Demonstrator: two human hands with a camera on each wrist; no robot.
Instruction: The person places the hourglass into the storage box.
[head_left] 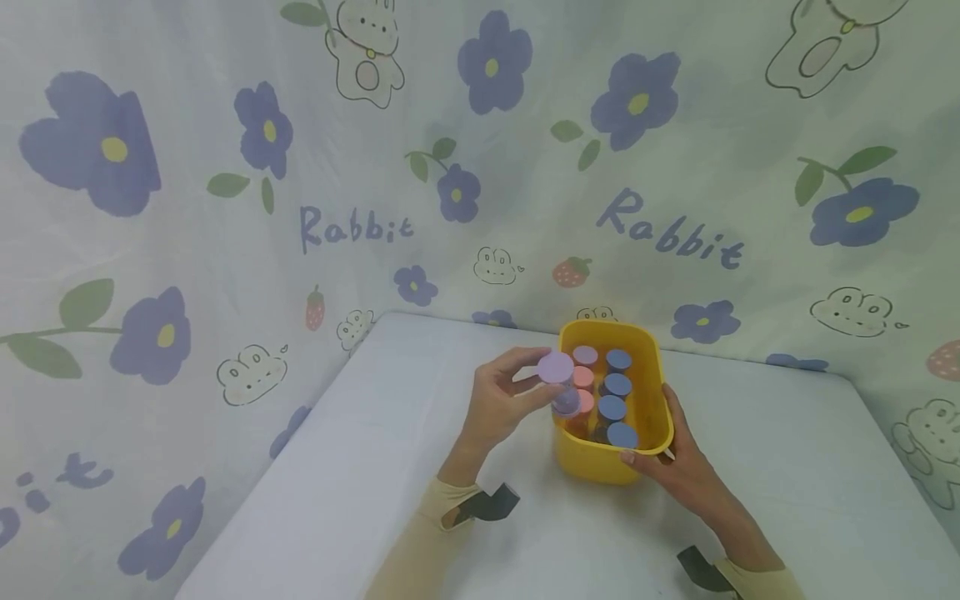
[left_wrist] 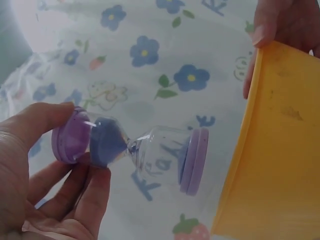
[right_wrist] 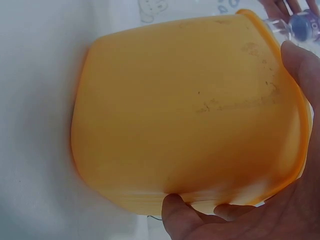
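My left hand point(head_left: 497, 398) pinches an hourglass point(head_left: 556, 367) by one of its lilac end caps, over the left rim of a yellow plastic bin point(head_left: 597, 468). In the left wrist view the hourglass point(left_wrist: 108, 142) has clear glass bulbs, with blue-violet sand in both. The fingers and thumb of my right hand point(head_left: 686, 465) grip the bin's near right corner. Inside the bin stand several hourglasses: a column with blue caps point(head_left: 612, 408), two with pink caps point(head_left: 582, 377) and one with a lilac cap point(head_left: 585, 356). Their lower parts are mostly hidden.
The bin sits on a white table point(head_left: 337, 467), toward its back right. Behind the table hangs a pale curtain point(head_left: 525, 167) printed with flowers and rabbits. Dark straps point(head_left: 491, 503) circle both wrists.
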